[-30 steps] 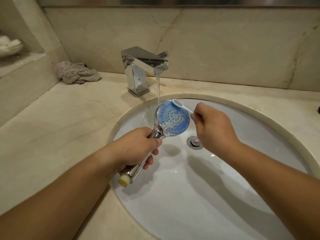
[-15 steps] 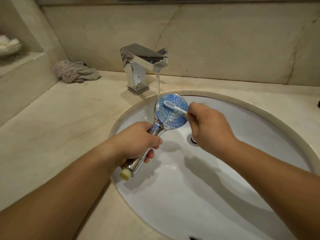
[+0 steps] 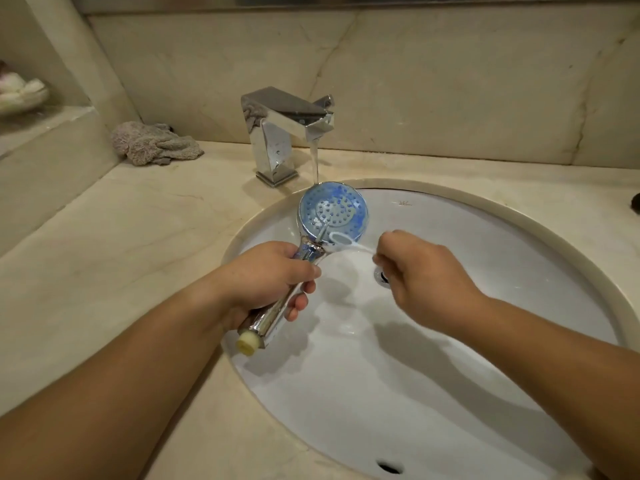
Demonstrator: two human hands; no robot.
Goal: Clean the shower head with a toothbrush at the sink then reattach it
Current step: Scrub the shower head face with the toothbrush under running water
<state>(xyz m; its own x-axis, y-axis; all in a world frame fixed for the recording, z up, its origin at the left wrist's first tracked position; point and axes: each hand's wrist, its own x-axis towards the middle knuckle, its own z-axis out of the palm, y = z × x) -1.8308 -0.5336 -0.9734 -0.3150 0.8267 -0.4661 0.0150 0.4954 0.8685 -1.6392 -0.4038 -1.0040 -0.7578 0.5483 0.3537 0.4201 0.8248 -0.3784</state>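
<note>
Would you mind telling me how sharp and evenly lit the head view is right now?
Head view: warm, dim light; the toothbrush in the right hand is smeared by motion blur, while the shower head and left hand stay sharper; the faucet shows bright glare; arms cast soft shadows into the sink; wide-angle distortion bends the edges.

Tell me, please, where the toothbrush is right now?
In the head view, the toothbrush is over the sink, pinched by the right hand, its head at the lower edge of the shower head.

Right hand (image 3: 429,275) drew toothbrush (image 3: 346,241) down off shower head (image 3: 333,213) face | brush head reached its lower rim.
</note>
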